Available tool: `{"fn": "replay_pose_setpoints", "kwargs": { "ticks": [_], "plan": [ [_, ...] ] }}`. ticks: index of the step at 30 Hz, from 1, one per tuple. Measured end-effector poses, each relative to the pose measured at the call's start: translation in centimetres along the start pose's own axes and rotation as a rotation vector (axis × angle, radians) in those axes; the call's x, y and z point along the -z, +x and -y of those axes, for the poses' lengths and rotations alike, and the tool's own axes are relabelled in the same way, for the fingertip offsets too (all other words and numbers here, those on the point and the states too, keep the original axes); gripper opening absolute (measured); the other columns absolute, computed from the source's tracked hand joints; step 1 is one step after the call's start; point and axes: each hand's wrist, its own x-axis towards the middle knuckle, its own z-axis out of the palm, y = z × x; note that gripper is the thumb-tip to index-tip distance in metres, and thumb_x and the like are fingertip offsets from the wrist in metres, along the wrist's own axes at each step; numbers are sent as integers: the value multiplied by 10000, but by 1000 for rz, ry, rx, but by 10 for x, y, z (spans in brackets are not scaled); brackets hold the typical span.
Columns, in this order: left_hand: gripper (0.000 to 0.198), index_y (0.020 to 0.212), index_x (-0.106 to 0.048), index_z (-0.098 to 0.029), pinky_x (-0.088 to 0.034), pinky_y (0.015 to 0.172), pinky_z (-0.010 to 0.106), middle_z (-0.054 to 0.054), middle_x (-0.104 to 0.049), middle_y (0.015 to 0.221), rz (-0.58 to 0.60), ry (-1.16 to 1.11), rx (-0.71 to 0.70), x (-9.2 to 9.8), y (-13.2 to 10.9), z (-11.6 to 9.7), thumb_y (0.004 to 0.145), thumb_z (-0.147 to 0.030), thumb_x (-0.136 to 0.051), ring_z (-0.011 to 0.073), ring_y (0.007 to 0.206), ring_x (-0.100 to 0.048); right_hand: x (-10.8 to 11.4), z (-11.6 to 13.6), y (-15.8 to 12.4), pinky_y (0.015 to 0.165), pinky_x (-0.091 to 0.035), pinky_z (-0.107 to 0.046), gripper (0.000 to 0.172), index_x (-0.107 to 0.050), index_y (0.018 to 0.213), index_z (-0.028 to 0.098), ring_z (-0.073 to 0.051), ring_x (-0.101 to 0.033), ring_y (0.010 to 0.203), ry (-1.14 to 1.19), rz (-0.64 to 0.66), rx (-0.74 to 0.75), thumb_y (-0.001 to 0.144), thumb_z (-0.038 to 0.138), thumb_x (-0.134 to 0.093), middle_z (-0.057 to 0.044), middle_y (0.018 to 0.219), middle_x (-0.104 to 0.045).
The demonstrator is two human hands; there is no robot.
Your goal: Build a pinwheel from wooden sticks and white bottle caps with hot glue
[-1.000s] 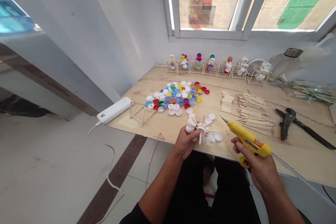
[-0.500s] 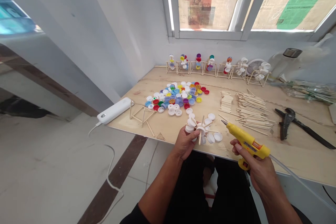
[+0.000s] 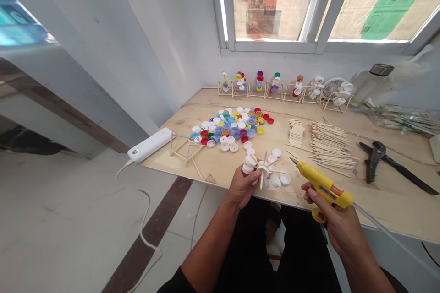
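Near the table's front edge, my left hand (image 3: 243, 185) pinches a wheel of bottle caps and sticks (image 3: 263, 170). Thin wooden sticks radiate from its white centre cap, and at least one carries a white cap. Some loose white caps (image 3: 285, 179) lie close behind and beside it, so which ones are attached is hard to tell. My right hand (image 3: 338, 219) is wrapped round a yellow hot glue gun (image 3: 321, 183). Its nozzle points left toward the wheel, with a gap between them. A white cord (image 3: 381, 226) trails from the gun's back end.
A pile of coloured bottle caps (image 3: 233, 123) covers the middle. Cut sticks (image 3: 333, 144) and black-handled cutters (image 3: 376, 160) lie right. A stick frame (image 3: 187, 150) and a white power bank (image 3: 149, 145) sit left. Several finished cap windmills (image 3: 260, 81) line the wall beside a bottle (image 3: 374, 80).
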Motion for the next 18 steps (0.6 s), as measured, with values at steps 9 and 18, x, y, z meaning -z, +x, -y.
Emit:
{"fn": "replay_pose_setpoints", "kwargs": {
  "ticks": [9,18],
  "plan": [
    [416,926,-653,-133,-476,712,275,37,-686,773,9,21,-1,1,0,1,565,-234,-832,177,744,-655,3,-6,4,731,-517,-275,377,-717,908,171,-182,-626,827,18,-17,-31,612,391,-799,-62,937,-710],
    [437,949,-651,-135,-483,728,291,36,-688,775,13,29,-3,3,1,2,564,-237,-829,180,744,-658,6,-12,7,701,-524,-267,377,-728,889,175,-171,-626,778,27,-8,-30,591,390,-811,-65,933,-712]
  ]
}}
